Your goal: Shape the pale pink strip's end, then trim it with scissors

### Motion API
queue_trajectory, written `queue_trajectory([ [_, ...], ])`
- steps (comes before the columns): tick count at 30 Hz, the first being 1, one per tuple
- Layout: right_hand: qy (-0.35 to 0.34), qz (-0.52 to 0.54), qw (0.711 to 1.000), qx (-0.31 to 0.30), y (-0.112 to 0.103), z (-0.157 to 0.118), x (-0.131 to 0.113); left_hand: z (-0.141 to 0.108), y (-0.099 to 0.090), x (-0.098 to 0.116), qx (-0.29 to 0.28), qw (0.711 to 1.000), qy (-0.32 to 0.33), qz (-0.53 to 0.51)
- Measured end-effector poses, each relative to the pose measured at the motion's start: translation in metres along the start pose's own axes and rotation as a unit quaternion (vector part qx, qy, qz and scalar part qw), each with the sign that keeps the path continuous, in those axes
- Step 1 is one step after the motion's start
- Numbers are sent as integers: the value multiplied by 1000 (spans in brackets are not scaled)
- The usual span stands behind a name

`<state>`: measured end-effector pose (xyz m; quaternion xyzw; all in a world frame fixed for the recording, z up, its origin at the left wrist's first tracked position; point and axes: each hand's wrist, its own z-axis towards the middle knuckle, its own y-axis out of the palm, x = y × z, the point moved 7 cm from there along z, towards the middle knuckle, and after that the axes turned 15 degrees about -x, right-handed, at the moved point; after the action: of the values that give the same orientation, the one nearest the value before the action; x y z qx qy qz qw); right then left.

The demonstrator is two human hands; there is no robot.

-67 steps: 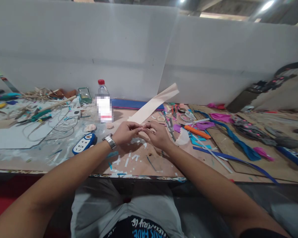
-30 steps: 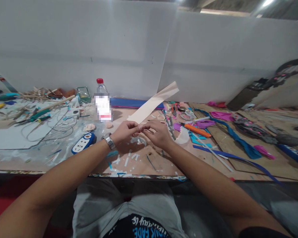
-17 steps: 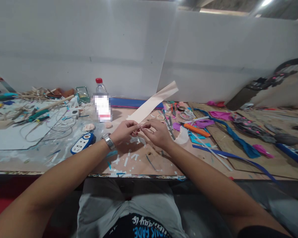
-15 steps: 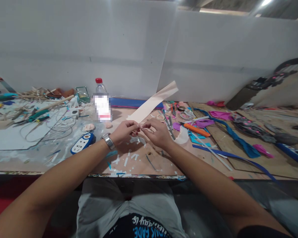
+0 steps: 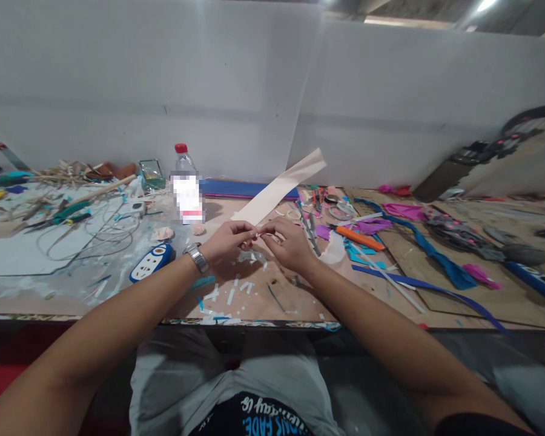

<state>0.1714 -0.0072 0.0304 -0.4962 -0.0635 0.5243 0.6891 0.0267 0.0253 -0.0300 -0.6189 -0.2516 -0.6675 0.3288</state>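
1. The left hand (image 5: 229, 242), with a silver metal watch (image 5: 197, 257) at its wrist, meets the right hand (image 5: 290, 245) above the near-middle part of the pale brown wooden table (image 5: 258, 306).
2. Between the fingertips sits a small pale pink piece (image 5: 257, 234); its exact shape is too small to tell. The thumb and forefinger of each hand appear closed on it in a light pinch.
3. The long cream paper strip (image 5: 277, 191) slants from just beyond the hands towards the far right; I cannot tell whether it touches the left hand.
4. For such fine work, the left fingers would do best as the steady side, with the right fingertips making small, even adjustments. Too firm a pinch could crease or flatten the piece.
5. Both wrists sit low and the fingertips close together, which should help control. Turning the piece slightly outward would give a better view of its edges.
6. White paper scraps (image 5: 231, 295) lie on the near side; if dropped, the piece could be hard to spot among them. The orange plastic-handled cutter (image 5: 361, 238) lies to the right, apart from the hands.
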Motion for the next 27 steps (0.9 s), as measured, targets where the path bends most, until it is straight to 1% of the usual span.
queue_trajectory([
  [3, -4, -2, 1000, -1, -1, 0, 0, 0, -1, 2, -1, 1000, -3, 5],
  [9, -16, -19, 1000, 9, -3, 1, -2, -4, 2, 12, 2, 998, -8, 65],
  [12, -24, -26, 999, 16, -4, 1, -3, -5, 3, 15, 3, 998, -3, 60],
  [14, -26, -28, 999, 18, -4, 1, -3, -5, 2, 17, 14, 998, 7, 61],
  [18, -17, -31, 999, 20, -5, 2, -2, -5, -2, 18, 36, 998, 19, 55],
  [21, -7, -28, 999, 19, -5, 2, 0, -6, -3, 19, 40, 997, 26, 59],
  [24, 4, -24, 1000, 18, -6, 2, 1, -5, -2, 19, 22, 996, 38, 72],
  [27, 2, -21, 1000, 23, -7, 1, 1, -5, -1, 18, 4, 996, 42, 77],
])
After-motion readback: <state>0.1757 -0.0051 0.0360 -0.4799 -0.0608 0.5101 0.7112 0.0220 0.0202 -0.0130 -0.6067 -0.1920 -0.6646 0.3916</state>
